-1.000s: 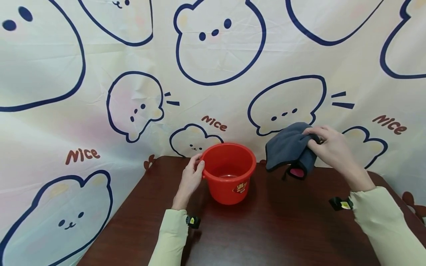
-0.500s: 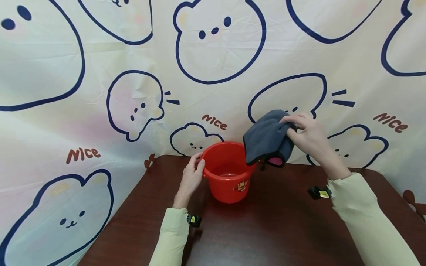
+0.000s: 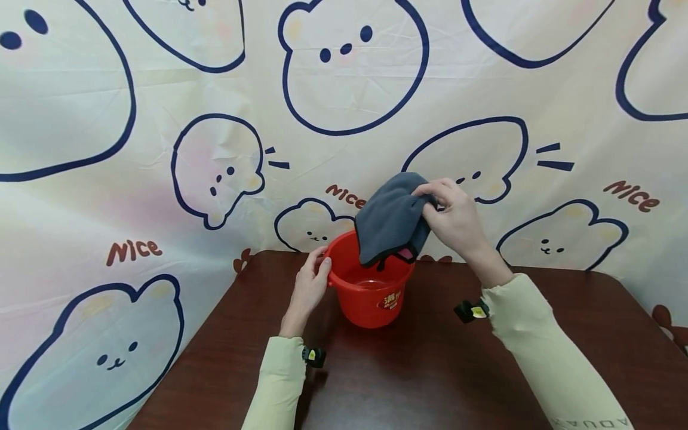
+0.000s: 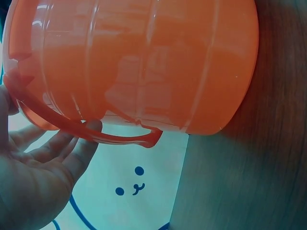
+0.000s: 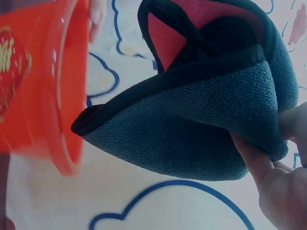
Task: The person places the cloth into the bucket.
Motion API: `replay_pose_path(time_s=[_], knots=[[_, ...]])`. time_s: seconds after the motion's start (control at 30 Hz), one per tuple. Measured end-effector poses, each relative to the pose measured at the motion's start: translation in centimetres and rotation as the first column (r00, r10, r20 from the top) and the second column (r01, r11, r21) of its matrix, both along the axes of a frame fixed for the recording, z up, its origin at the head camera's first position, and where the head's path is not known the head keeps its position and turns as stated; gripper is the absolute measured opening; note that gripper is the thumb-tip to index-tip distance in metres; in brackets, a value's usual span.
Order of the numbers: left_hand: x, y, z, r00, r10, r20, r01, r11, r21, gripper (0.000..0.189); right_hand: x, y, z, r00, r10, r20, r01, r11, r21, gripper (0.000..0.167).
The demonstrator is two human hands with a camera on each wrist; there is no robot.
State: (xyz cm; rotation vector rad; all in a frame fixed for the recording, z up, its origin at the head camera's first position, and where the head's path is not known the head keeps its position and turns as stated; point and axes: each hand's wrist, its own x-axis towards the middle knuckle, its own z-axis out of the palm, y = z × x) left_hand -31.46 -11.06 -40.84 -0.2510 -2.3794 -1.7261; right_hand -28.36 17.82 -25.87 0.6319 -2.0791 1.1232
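A red plastic bucket (image 3: 371,304) stands upright on the table, with a gold label on its front. My left hand (image 3: 309,286) grips its rim on the left side. In the left wrist view the fingers (image 4: 81,153) lie by the bucket's red handle (image 4: 115,139). My right hand (image 3: 454,215) pinches a folded grey-blue cloth (image 3: 392,215) with black edging and a pinkish-red inner side. The cloth hangs above the bucket's opening and hides part of the far rim. In the right wrist view, one cloth corner points at the bucket's rim (image 5: 57,86).
The dark brown wooden table (image 3: 408,382) extends around the bucket. Behind it hangs a pale curtain (image 3: 344,155) printed with blue bear outlines and the word "Nice". A small black camera sits at each wrist.
My right hand has carried the cloth leftward, from right of the bucket to above its opening. The left hand and the bucket have stayed in place.
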Motion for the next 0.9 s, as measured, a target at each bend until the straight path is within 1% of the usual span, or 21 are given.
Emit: replay_pose_path(time_s=[0.07,0.2,0.3,0.43,0.53,0.6,0.67,0.77,0.9], knots=[[-0.1,0.0,0.0,1.000,-0.001,0.002,0.001,1.000,-0.002,0.038,-0.2,-0.6,-0.6,1.000,0.016,0.023,-0.016,1.000,-0.013,0.024],[0.0,0.0,0.1,1.000,0.000,0.012,0.000,1.000,-0.010,0.039,-0.9,-1.4,-2.1,0.995,0.015,0.096,-0.013,1.000,-0.017,0.024],[0.4,0.0,-0.1,1.000,0.004,0.015,-0.004,1.000,-0.012,0.039,-1.5,-1.5,-3.5,0.988,0.009,0.155,-0.008,1.000,-0.006,0.026],[0.6,0.0,-0.2,1.000,0.005,0.013,-0.005,1.000,-0.010,0.039,-1.9,-1.6,-4.9,0.970,0.004,0.244,-0.012,0.999,0.032,0.028],[0.6,-0.1,-0.1,1.000,-0.003,0.012,0.003,1.000,0.000,0.039,-1.7,-1.7,-5.3,0.953,0.010,0.304,-0.044,0.993,0.106,0.029],[0.6,-0.1,0.0,1.000,-0.007,0.003,0.007,1.000,-0.001,0.040,-1.6,-1.9,-5.4,0.942,0.030,0.336,-0.088,0.983,0.161,0.029],[0.5,-0.2,0.0,1.000,-0.007,-0.002,0.007,1.000,-0.003,0.041,-1.4,-2.1,-5.3,0.930,0.054,0.363,-0.132,0.972,0.195,0.028],[0.5,-0.2,-0.1,1.000,-0.003,-0.013,0.003,1.000,-0.015,0.041,-1.2,-2.3,-5.3,0.917,0.089,0.389,-0.174,0.967,0.188,0.025],[0.5,-0.3,0.0,1.000,-0.007,-0.006,0.007,1.000,-0.028,0.041,-1.1,-1.6,-5.5,0.919,0.107,0.379,-0.176,0.972,0.154,0.021]])
